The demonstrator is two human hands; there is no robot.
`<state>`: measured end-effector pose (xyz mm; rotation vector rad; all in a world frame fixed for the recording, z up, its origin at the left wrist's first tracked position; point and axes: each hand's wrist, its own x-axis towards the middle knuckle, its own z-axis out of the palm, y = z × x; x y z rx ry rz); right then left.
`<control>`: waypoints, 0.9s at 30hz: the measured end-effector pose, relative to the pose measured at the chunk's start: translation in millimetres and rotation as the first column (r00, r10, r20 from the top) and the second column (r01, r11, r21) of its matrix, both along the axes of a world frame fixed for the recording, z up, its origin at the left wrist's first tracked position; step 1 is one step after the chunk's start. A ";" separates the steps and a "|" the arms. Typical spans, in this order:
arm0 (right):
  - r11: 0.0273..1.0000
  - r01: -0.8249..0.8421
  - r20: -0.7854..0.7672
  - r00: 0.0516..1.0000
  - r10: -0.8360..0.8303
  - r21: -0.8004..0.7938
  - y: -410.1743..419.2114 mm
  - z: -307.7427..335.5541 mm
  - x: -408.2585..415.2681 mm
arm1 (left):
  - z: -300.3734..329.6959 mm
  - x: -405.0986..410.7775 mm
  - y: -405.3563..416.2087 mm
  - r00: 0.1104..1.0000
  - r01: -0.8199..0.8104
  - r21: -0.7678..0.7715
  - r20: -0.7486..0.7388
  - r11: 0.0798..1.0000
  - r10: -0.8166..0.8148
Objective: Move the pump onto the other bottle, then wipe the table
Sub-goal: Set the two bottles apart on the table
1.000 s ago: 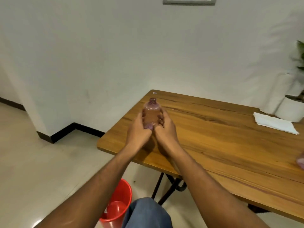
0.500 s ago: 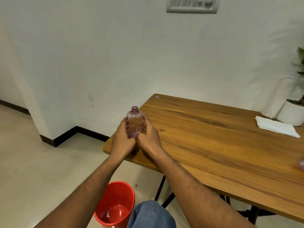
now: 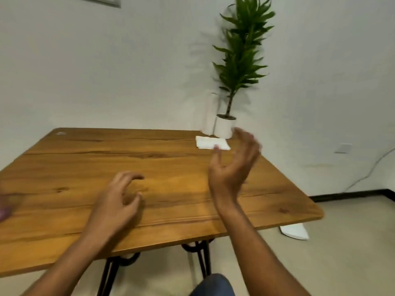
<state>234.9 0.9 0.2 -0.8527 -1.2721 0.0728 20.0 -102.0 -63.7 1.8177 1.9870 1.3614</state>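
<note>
My left hand [image 3: 116, 201] hovers over the middle of the wooden table [image 3: 85, 167], fingers spread and curled, holding nothing. My right hand [image 3: 233, 165] is raised above the table's right half, palm turned left, fingers apart and empty, blurred by motion. A folded white cloth or paper towel [image 3: 210, 143] lies at the far right of the table, just beyond the right hand. A pinkish blur [image 3: 5, 207] at the left frame edge may be a bottle; I cannot tell. No pump is visible.
A potted green plant [image 3: 224, 127] in a white pot stands at the table's far right corner by the wall, with a white roll beside it. A white object [image 3: 295, 231] lies on the floor right of the table. My knee shows at the bottom.
Both hands have let go of the pink bottle and come apart. The view has swung to the right, so the bottle is now out of frame or at the left edge.
</note>
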 end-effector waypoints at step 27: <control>0.884 -0.283 0.102 0.934 0.342 -0.372 84.0 -24.2 0.5 | -16.4 -3.5 56.1 0.982 -0.047 -0.336 -0.187 0.941 -0.018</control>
